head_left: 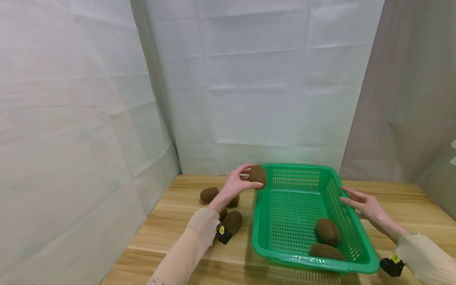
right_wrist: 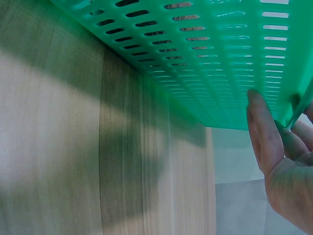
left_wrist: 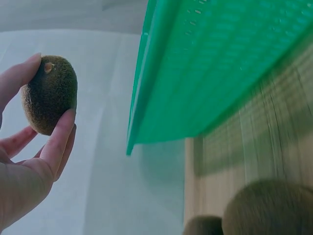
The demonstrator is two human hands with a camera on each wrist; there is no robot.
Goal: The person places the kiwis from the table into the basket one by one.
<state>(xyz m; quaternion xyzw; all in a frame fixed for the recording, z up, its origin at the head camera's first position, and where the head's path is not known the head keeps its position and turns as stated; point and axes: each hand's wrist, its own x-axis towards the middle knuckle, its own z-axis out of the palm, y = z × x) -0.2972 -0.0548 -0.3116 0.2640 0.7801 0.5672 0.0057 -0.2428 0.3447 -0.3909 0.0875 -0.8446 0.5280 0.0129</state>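
My left hand holds a brown kiwi between thumb and fingers, raised beside the far left corner of a green plastic basket. In the left wrist view the stem end of this kiwi shows near the thumb. At the basket's right side, my right hand grips the rim, with fingers against the outer wall in the right wrist view. Inside the basket, one kiwi lies at the near right, close to another kiwi by the front wall.
Several kiwis lie on the wooden table left of the basket, among them one kiwi behind the left forearm and another kiwi near the wrist. The forearm partly hides this group. White sheeting hangs behind and left of the table.
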